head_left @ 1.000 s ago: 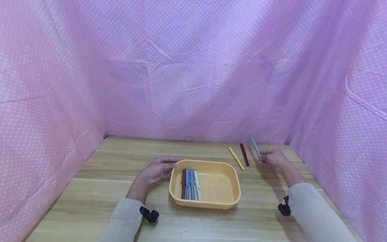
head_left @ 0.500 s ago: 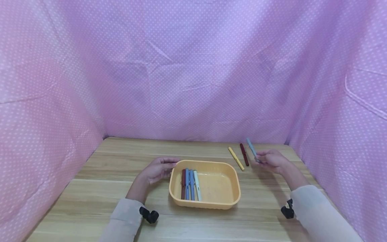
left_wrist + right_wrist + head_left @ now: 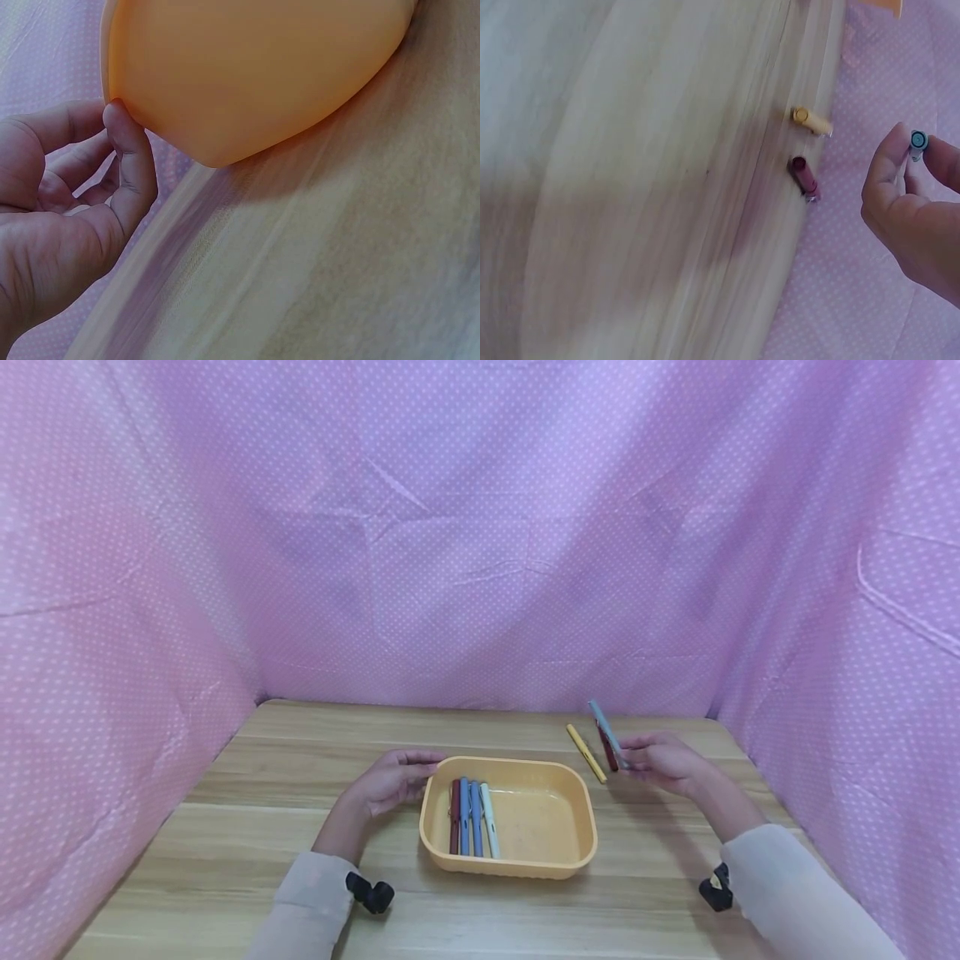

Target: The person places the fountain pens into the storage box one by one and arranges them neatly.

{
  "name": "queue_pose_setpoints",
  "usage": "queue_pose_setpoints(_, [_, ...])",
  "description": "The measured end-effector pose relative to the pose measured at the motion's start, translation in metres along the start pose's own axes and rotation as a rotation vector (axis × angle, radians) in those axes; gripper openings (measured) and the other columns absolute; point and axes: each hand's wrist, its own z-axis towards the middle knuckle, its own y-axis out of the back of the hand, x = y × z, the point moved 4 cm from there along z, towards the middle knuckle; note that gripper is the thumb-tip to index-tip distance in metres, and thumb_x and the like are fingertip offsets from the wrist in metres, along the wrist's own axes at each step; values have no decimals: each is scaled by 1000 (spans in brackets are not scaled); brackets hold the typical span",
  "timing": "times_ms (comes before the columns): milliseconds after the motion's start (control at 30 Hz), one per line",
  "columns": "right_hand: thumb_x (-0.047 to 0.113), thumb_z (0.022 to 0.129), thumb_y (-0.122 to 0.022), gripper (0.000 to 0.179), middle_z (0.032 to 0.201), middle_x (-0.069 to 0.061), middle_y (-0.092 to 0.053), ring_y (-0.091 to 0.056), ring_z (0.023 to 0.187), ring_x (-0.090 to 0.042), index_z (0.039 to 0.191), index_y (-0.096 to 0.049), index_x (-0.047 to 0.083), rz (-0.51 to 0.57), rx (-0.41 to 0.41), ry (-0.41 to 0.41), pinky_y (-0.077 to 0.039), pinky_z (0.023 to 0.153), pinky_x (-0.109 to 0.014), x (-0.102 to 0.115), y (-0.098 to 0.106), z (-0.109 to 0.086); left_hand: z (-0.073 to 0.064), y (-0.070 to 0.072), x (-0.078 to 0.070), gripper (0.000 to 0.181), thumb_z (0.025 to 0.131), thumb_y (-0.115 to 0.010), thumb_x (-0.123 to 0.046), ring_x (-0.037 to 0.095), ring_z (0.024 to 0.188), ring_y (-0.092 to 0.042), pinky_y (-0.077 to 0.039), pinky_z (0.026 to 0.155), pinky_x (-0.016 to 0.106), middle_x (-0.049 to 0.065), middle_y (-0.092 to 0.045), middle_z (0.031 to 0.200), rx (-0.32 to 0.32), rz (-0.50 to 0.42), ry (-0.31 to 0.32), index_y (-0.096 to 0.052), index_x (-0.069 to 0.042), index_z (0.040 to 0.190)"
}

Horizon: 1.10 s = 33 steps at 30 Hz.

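Observation:
My right hand [image 3: 663, 762] pinches a light blue pen [image 3: 602, 718] between thumb and fingers, raised off the table. In the right wrist view the pen's round end [image 3: 919, 139] faces the camera. In the head view it partly covers a dark red pen [image 3: 610, 758], which lies on the table beside a yellow pen [image 3: 586, 752]. With thumb and finger my left hand [image 3: 393, 782] pinches the rim of an orange plastic basket [image 3: 247, 67] at its far left corner. Inside the basket, on its left side, lie a dark red pen [image 3: 454, 817], two blue pens [image 3: 465, 817] and a pale mint pen [image 3: 490, 820], side by side.
The wooden table [image 3: 300, 810] meets a pink dotted curtain [image 3: 480, 568] at its back, with more of the cloth along both sides. Black wrist cameras [image 3: 371, 893] are strapped at both sleeves.
The right hand has carried the light blue pen leftward, from right of the loose dark red pen to over it. The left hand and basket stay in place.

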Motion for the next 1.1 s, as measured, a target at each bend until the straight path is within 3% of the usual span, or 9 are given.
queue_pose_setpoints(567, [-7, 101, -50, 47, 105, -9, -62, -65, 96, -15, 139, -31, -28, -15, 77, 22, -56, 97, -37, 13, -43, -6, 1, 0, 0, 40, 101, -61, -4, 24, 109, -69, -58, 93, 39, 19, -67, 130, -4, 10, 4, -56, 8, 138])
queue_pose_setpoints(800, [-7, 100, -54, 46, 110, -13, -61, -66, 99, -17, 137, -34, -25, -28, 127, 21, -57, 95, -34, 18, -55, -11, 3, 1, 0, 40, 101, -62, -5, 22, 108, -69, -59, 91, 36, 15, -69, 127, -10, 11, 10, -57, 7, 138])
queue_pose_setpoints(1100, [-9, 98, -54, 43, 108, -15, -67, -68, 100, -22, 134, -36, -25, -11, 193, 24, -59, 93, -37, 17, -69, -13, 3, 1, 0, 40, 101, -61, -5, 23, 109, -69, -58, 92, 39, 18, -67, 129, -5, 14, 9, -55, 8, 139])
